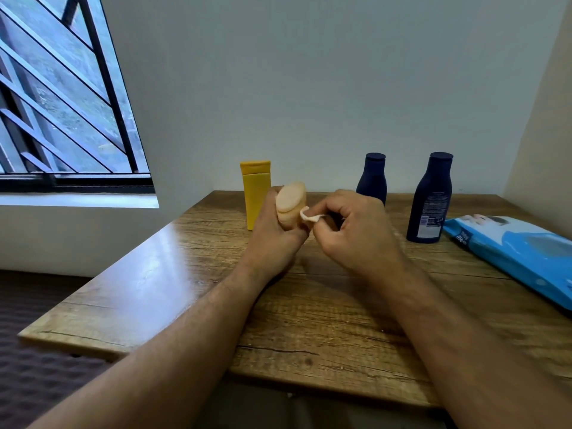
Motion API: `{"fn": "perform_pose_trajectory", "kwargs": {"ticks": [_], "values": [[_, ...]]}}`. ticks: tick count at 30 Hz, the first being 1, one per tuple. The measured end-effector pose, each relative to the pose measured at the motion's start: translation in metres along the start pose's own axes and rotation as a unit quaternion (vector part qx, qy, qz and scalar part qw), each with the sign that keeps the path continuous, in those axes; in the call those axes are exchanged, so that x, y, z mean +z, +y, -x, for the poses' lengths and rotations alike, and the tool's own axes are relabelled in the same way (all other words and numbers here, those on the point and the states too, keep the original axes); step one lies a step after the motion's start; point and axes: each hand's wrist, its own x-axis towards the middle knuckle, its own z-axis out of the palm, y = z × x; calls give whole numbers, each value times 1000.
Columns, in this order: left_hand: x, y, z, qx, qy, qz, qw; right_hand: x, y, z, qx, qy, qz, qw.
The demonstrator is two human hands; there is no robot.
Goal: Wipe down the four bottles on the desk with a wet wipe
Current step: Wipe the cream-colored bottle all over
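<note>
White wipe (310, 215) between curled fingers (328, 226)

The left hand (272, 230) hides most of the peach bottle (291, 202); the frame's right edge crops the blue wipes pack (520, 252), its lettering unreadable.

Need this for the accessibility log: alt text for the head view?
A left hand grips a peach plastic bottle while the right hand pinches a white wet wipe against it, above a wooden desk holding a yellow tube, two navy bottles and a blue wipes pack.
</note>
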Motion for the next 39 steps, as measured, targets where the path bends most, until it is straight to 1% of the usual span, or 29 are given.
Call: {"fn": "perform_pose_trajectory", "kwargs": {"ticks": [3,5,8,10,12,13,16,19,22,25,27,28,30,32,33,34,36,38,39], "values": [[0,0,-1,-45,-1,72,996,0,3,-5,37,56,8,998],[1,5,-1,-87,5,135,987,-2,6,-7,55,81,16,995],[-1,9,-3,-127,30,241,962,-6,10,-8,73,91,13,993],[-3,9,-5,-138,38,290,946,-6,9,-6,76,71,-13,994],[-4,9,-5,-129,38,294,946,-3,6,-4,74,32,-42,996],[-3,8,-6,-117,40,278,952,-2,5,-4,73,23,-52,996],[-3,12,-6,-121,62,246,960,0,8,-4,83,32,-59,994],[-7,14,-4,-131,41,292,946,2,10,-5,99,38,-65,992],[-5,13,-3,-136,20,297,945,2,12,-6,118,38,-72,990],[-3,10,-5,-140,-3,257,956,1,13,-7,137,36,-71,987],[-3,7,-6,-122,-19,232,965,0,11,-7,150,41,-79,985],[-4,5,-4,-100,-28,198,975,-1,9,-7,155,47,-86,983],[-4,1,-1,-19,-39,52,998,-3,7,-7,155,60,-90,982],[-2,-2,0,48,-39,-99,993,-4,5,-6,141,54,-71,986],[-2,-3,-1,62,-28,-140,988,-3,4,-6,132,48,-61,988],[-1,-2,-1,64,-14,-160,985,-3,3,-6,123,50,-54,990],[-1,0,-3,51,13,-184,982,-2,3,-7,107,83,-49,990],[1,1,-3,29,21,-216,976,-3,3,-8,93,116,-39,988],[3,1,-3,22,18,-224,974,-3,2,-8,85,119,-29,989]]}}
